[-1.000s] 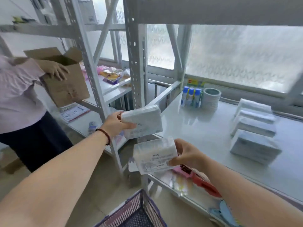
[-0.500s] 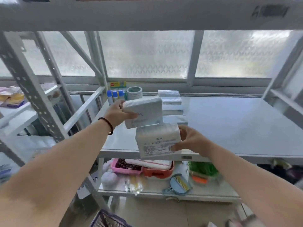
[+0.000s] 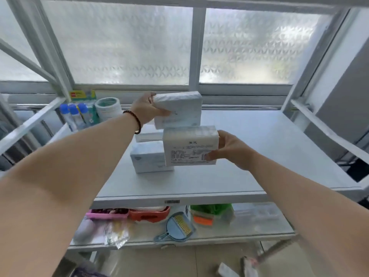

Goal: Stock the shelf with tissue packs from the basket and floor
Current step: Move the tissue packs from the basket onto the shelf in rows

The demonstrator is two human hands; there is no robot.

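Your left hand [image 3: 146,108] grips one tissue pack [image 3: 178,108] above the shelved packs [image 3: 148,156], your right hand [image 3: 229,149] clamps another tissue pack [image 3: 189,144] lower, each positioned for separate placement on the shelf [image 3: 259,156].

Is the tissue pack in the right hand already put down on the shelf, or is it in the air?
In the air. The right hand grips the tissue pack by its end, above the shelf.

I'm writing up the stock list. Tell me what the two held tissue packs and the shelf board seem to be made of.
Pack in the left hand, the upper tissue pack: thin plastic film, it seems, softly glossy and wrinkled at the end.
Pack in the right hand, the lower tissue pack: similar clear film over white tissue, with a printed label.
Shelf board: probably painted metal, smooth, pale grey, faintly reflective.
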